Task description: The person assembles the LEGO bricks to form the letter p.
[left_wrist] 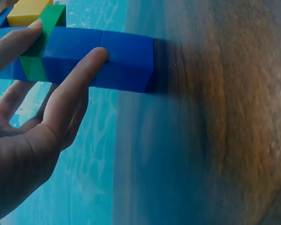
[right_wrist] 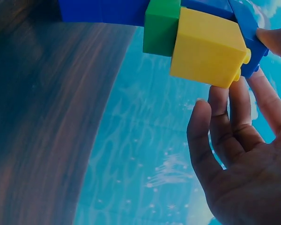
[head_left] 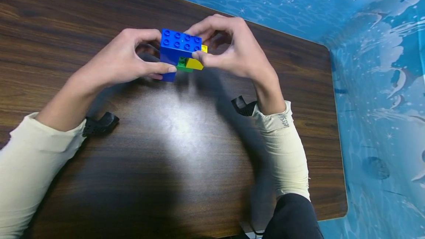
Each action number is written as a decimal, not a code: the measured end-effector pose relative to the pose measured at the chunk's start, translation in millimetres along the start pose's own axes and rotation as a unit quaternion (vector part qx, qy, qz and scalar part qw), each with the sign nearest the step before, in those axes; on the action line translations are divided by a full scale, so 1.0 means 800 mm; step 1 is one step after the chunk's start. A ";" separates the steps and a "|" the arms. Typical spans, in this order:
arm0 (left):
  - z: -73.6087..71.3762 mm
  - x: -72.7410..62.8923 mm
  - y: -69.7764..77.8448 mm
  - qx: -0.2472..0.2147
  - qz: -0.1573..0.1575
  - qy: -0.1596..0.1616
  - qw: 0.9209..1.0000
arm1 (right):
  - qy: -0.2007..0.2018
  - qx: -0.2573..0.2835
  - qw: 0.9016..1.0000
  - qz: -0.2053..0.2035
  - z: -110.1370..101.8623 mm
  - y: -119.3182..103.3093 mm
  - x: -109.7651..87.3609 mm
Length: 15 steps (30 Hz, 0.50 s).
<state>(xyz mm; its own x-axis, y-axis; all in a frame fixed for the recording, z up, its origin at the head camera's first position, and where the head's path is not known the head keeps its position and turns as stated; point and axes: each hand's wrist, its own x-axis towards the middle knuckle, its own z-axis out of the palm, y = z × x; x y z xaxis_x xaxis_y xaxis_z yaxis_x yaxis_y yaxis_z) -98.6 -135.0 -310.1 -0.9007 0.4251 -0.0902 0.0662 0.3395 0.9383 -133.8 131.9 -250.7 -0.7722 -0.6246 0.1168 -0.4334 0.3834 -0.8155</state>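
A tower of toy building bricks stands on the table. Its lower part shows blue bricks. A green brick sits higher up and sticks out sideways, bearing a yellow brick. On top lies a long blue brick with studs facing up. My left hand grips the tower from the left; in the left wrist view, one fingertip lies on the green brick and another on the blue bricks. From the right, my right hand pinches the end of the top blue brick, thumb at the near side. Some fingers are hidden behind the bricks.
The dark wooden table carries a bright light reflection and arm shadows. Blue sea-patterned curtain runs along the table's far and right edges. Black wrist mounts jut from both sleeves.
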 end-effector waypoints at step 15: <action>0.008 0.003 0.007 -0.030 -0.045 0.028 0.998 | 0.047 0.071 0.996 0.018 -0.009 0.018 0.005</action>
<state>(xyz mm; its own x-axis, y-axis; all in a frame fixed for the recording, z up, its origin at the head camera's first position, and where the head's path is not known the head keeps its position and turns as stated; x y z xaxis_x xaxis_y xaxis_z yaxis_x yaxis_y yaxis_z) -97.3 -126.6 -307.6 -0.9241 0.3475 -0.1589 -0.0410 0.3233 0.9454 -146.5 139.7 -258.3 -0.8285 -0.5438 0.1336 -0.3408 0.3004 -0.8908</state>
